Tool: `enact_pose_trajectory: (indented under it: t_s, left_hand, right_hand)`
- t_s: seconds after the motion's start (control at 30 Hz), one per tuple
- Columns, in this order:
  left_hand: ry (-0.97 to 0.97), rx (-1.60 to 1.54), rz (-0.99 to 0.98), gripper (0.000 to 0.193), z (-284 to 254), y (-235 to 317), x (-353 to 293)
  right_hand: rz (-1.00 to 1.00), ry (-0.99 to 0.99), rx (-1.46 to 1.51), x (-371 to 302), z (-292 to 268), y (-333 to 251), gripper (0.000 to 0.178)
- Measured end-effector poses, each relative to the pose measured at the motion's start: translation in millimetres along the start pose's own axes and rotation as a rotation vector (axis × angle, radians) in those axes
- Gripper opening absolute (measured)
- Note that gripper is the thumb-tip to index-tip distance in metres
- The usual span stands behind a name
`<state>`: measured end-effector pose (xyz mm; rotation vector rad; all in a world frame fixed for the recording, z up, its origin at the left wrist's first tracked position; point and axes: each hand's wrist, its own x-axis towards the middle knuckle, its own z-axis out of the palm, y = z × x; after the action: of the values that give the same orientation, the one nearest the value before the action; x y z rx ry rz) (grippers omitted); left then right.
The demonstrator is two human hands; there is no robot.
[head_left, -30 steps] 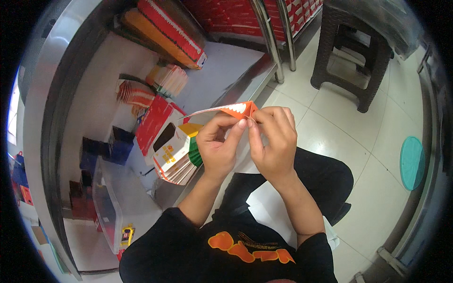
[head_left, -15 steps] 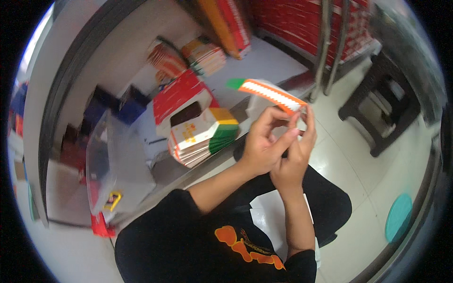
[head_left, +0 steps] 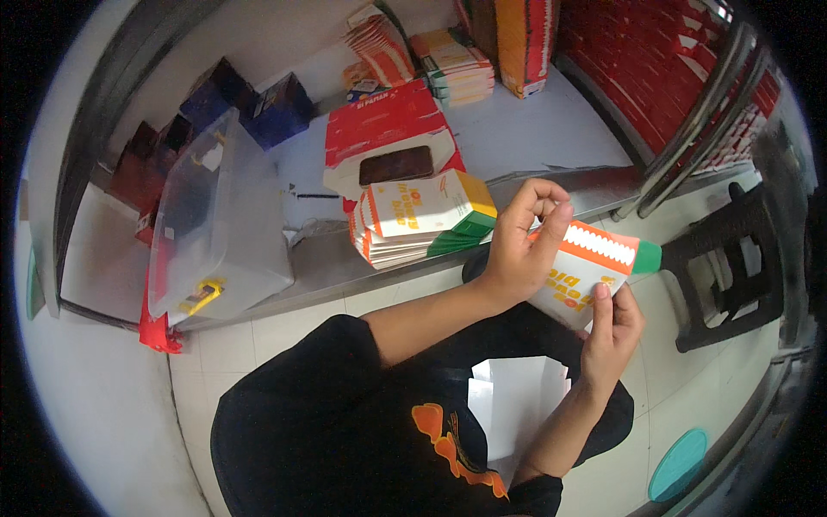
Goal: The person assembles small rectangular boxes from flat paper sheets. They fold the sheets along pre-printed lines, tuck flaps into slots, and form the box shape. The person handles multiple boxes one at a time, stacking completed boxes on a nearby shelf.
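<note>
White tiled floor (head_left: 258, 345), dark stool (head_left: 732, 258), steel rails (head_left: 689, 129)

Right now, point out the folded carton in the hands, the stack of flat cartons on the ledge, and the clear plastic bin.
folded carton (head_left: 579, 277): head view, white printed face.
stack of flat cartons (head_left: 413, 224): head view, top sheet.
clear plastic bin (head_left: 215, 215): head view, lid.

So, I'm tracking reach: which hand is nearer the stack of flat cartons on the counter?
Left. The left hand grips the carton's upper edge just right of the stack; the right hand holds its lower edge, farther away.
</note>
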<state>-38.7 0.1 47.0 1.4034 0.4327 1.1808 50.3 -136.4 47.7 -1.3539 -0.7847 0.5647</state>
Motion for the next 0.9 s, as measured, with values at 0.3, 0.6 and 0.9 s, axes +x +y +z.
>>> enact_pose_trajectory:
  t_s: [0.3,0.6,0.9]
  left_hand:
    - [-0.463,0.685,0.435,0.028,-23.8,6.1,12.0]
    - [-0.485,0.616,0.444,0.016,-26.6,-8.2,9.5]
    - [-0.457,0.6,0.516,0.028,-20.5,-6.4,11.2]
  right_hand:
    - [-0.039,0.089,-0.168,15.8,17.8,16.4,0.021]
    - [0.05,0.034,0.013,18.0,10.0,23.8,0.012]
    - [0.108,-0.181,0.12,15.1,-0.2,27.0,0.013]
